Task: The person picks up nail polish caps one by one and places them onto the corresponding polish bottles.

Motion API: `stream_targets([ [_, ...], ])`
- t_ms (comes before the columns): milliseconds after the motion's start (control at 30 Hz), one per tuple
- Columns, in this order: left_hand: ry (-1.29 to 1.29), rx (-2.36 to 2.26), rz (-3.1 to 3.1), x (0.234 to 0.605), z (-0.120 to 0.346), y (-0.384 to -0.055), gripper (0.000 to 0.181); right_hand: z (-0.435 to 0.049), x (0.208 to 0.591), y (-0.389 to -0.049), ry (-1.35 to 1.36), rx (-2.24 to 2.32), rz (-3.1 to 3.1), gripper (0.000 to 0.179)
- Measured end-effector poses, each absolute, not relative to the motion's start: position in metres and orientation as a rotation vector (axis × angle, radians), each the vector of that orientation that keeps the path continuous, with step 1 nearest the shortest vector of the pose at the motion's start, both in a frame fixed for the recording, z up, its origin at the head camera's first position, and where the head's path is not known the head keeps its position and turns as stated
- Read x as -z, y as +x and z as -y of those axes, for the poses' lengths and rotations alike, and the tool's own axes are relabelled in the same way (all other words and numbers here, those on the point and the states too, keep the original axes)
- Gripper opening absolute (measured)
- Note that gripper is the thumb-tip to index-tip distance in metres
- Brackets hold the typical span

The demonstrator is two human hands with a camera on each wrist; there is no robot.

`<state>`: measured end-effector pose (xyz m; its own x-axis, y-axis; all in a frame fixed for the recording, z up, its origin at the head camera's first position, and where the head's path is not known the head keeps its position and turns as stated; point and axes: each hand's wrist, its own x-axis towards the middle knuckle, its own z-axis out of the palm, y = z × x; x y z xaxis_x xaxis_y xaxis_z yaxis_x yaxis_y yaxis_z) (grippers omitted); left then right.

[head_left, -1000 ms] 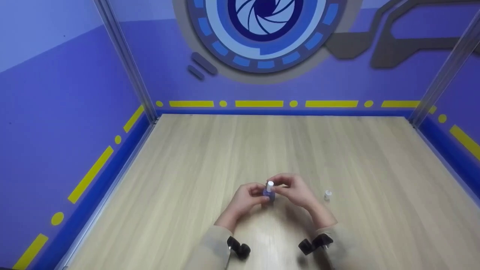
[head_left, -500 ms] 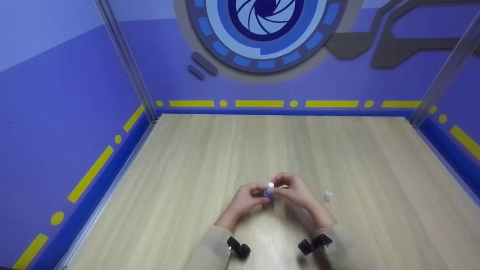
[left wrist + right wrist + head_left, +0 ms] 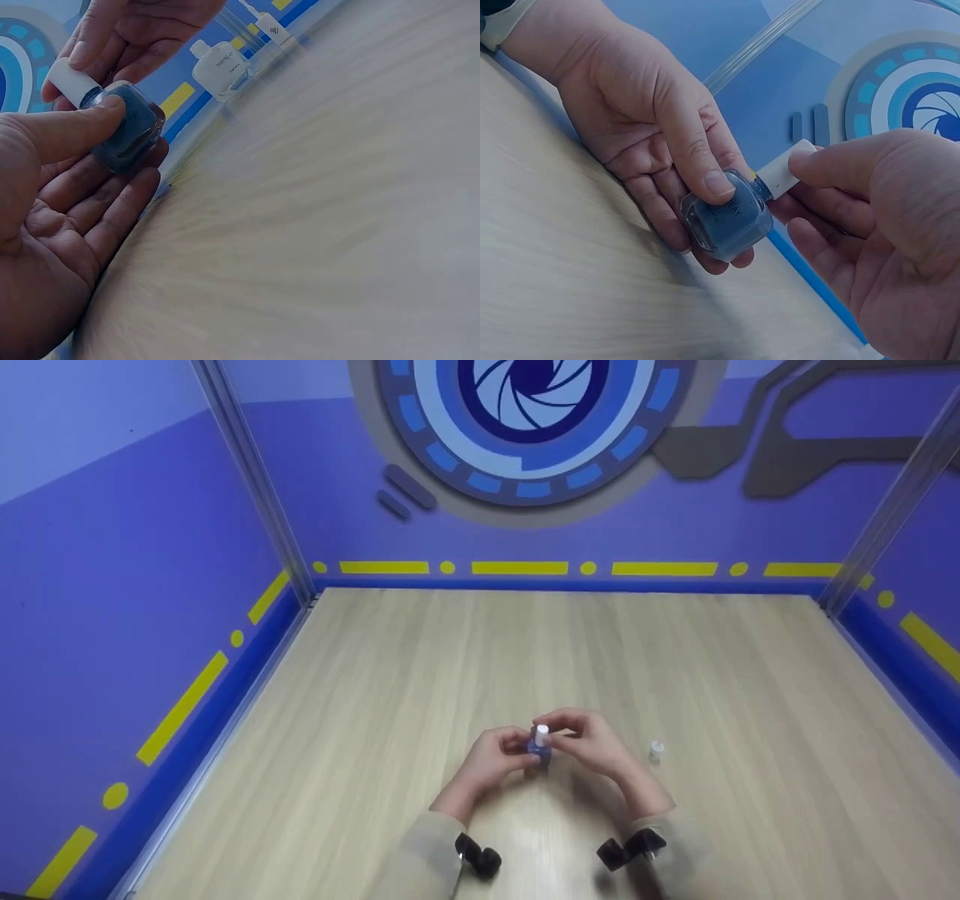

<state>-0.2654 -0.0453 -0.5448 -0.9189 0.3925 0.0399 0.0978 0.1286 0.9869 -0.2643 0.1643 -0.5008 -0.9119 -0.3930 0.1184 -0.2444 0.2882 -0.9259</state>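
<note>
A blue nail polish bottle [image 3: 739,217] is held between the thumb and fingers of my left hand [image 3: 491,757], just over the table. The bottle tilts in both wrist views. Its white cap [image 3: 781,171] sits at the bottle's neck, where a blue ring shows below it. My right hand [image 3: 592,739] pinches that cap between thumb and index finger, its other fingers loosely curled. Beyond the hands in the left wrist view stands a clear nail polish bottle [image 3: 221,69] with a bare white neck. Beside it is a white cap [image 3: 273,28] with its brush stem pointing up.
On the wooden table [image 3: 420,660], a small white item [image 3: 656,751] stands to the right of my right hand. Blue panels with yellow dashes [image 3: 517,568] enclose the back and sides. Metal posts [image 3: 259,487] rise at the back corners.
The right fingers have shifted slightly at the white cap. Both hands and the blue nail polish bottle stay in nearly the same place.
</note>
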Motion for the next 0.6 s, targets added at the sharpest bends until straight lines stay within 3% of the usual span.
stream_targets([
  [600, 0.501, -1.881, -2.17, 0.5439, 0.0451, -0.2649, 0.029, -0.1621, 0.5011, -0.263, -0.558, 1.717, -2.438, 0.022],
])
